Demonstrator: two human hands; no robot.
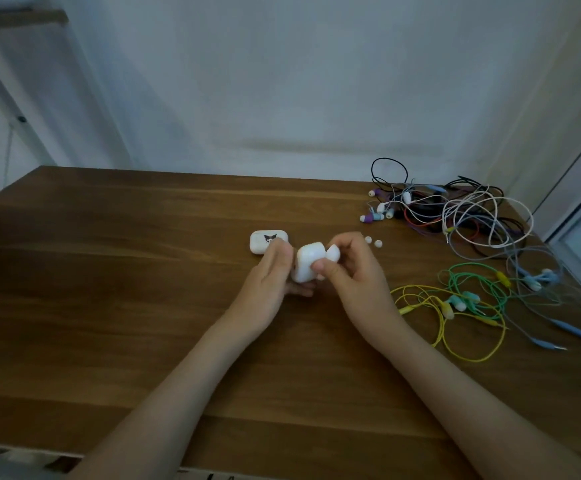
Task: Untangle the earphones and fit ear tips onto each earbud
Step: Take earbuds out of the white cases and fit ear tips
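My left hand [271, 271] & right hand [346, 268] both grip a white earbud case [308, 266], lid [332, 252] flipped open. Tangled earphones [455, 216] lie far right on table [109, 271]; two loose ear tips [374, 241] just beyond my right fingers.

wooden table [143, 271] | plain pale wall [299, 81] | dim light

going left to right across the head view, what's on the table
white case with cartoon print → plain white case held in both hands → two loose ear tips → yellow earphones → green earphones → blue earphones
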